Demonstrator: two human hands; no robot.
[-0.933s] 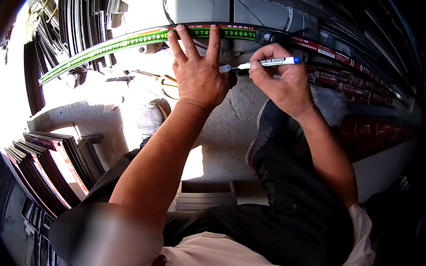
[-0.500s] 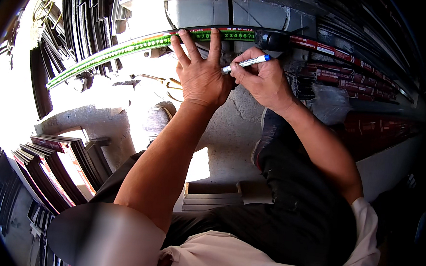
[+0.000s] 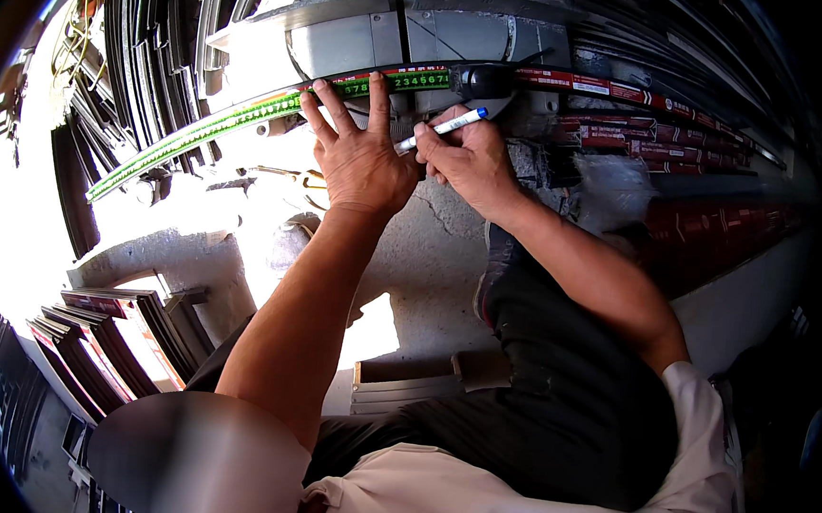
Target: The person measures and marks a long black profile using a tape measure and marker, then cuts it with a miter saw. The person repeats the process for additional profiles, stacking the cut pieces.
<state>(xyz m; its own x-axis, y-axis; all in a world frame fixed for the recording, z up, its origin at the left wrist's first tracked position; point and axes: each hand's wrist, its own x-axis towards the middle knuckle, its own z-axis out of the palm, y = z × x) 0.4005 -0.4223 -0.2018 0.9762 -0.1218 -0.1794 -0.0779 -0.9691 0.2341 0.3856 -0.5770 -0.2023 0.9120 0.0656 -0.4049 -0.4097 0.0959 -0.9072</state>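
Note:
A green tape measure blade (image 3: 201, 127) stretches left from its black case (image 3: 488, 82), along a long dark bar (image 3: 623, 90) with a red printed film. My left hand (image 3: 365, 167) is spread, fingertips pressing on the blade and the bar's edge, with the thumb side turned toward my right hand. In my right hand (image 3: 473, 165) is a white marker pen (image 3: 457, 122) with a blue end, pinched between thumb and fingers. Its blue end points up to the right. The other end reaches beside my left hand, and its tip is hard to see.
Grey metal machine housing (image 3: 345, 47) stands behind the bar. Dark strips (image 3: 148, 57) are stacked at far left, red-wrapped bars (image 3: 667, 146) at right. Pliers-like tool (image 3: 307, 178) lies on the sunlit floor. Cut profiles (image 3: 124, 332) stand at lower left, and a grey open-topped profile (image 3: 402, 389) lies near my legs.
The whole view has shifted, so bar, tape and hands appear slightly farther left and lower. Both hands keep nearly the same pose, and the marker stays in my right hand.

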